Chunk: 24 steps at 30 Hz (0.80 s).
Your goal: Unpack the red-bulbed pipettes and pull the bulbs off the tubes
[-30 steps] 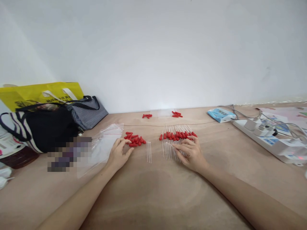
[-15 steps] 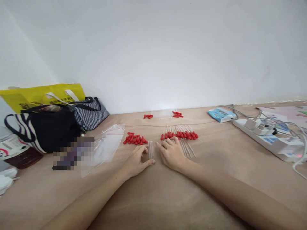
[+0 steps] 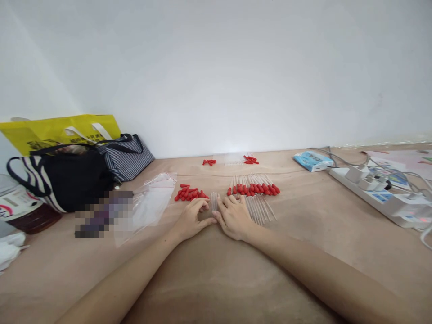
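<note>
My left hand and my right hand lie close together on the wooden table, thumbs nearly touching. Between them a small bundle of clear glass tubes sticks out; the curled fingers of both hands press on it. A pile of loose red rubber bulbs lies just beyond my left hand. Beyond my right hand stretches a row of finished droppers with red bulbs, their glass tips pointing toward me.
Clear plastic bags lie left of the bulbs. Black, striped and yellow bags stand at the far left. More red bulbs lie by the wall. A blue tissue pack and a white power strip with cables occupy the right.
My right hand left the dropper row and slid left; my left hand moved right from the bulb pile. Both now meet on the small bundle of tubes.
</note>
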### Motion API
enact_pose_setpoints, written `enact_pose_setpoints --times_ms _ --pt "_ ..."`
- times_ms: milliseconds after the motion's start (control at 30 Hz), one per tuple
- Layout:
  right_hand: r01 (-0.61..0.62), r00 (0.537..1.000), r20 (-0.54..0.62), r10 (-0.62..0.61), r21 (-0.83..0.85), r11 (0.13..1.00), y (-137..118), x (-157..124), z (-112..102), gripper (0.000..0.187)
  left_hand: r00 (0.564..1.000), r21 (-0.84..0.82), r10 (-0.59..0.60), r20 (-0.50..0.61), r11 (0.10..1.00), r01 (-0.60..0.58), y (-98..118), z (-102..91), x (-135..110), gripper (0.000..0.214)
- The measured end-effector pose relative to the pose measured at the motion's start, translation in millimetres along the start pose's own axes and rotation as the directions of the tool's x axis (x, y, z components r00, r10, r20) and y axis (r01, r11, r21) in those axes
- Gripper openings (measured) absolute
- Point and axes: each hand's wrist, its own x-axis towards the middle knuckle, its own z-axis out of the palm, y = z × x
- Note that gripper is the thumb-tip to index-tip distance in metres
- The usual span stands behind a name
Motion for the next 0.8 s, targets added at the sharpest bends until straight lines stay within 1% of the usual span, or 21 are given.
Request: enact_pose_setpoints --times_ms 133,233,333,400,533,667,733,800 --pt "0.006 0.996 -0.086 -0.002 0.038 0.999 15.5 -15.5 -8.6 0.031 0.990 0.059 0.078 -0.119 0.996 -0.071 1.4 -5.8 -2.1 0.014" --pt "0.013 0.983 -0.181 -0.002 0.057 0.998 35.5 -30.5 -15.3 0.022 0.984 0.102 0.082 -0.158 0.993 -0.066 2.1 -7.4 7.6 0.012" --pt "0.013 0.961 -0.276 0.003 0.057 0.998 54.4 -40.0 -17.9 0.018 0.994 0.158 0.040 -0.104 0.987 -0.023 4.5 -0.9 30.2 0.017" --pt "-0.007 0.947 -0.321 0.024 0.054 0.999 62.8 -42.5 -17.7 0.017 0.998 0.215 -0.018 -0.062 0.976 0.031 7.4 8.0 48.9 0.017" --pt "-0.013 0.937 -0.347 0.028 0.044 0.999 68.2 -43.3 -16.6 0.016 0.990 0.334 -0.131 -0.043 0.933 0.138 12.0 28.2 80.0 0.025" --pt "0.004 0.942 -0.336 0.008 0.037 0.999 67.0 -43.8 -15.9 0.016 0.982 0.384 -0.191 -0.012 0.906 0.181 11.0 40.4 92.7 0.026" --pt "0.004 0.943 -0.332 0.011 0.044 0.999 66.6 -44.0 -15.6 0.017 0.980 0.384 -0.199 -0.012 0.904 0.188 9.4 41.3 93.7 0.024" --pt "-0.001 0.941 -0.339 0.021 0.059 0.998 66.6 -44.0 -15.6 0.017 0.978 0.382 -0.208 -0.033 0.901 0.205 8.5 38.0 91.5 0.023"
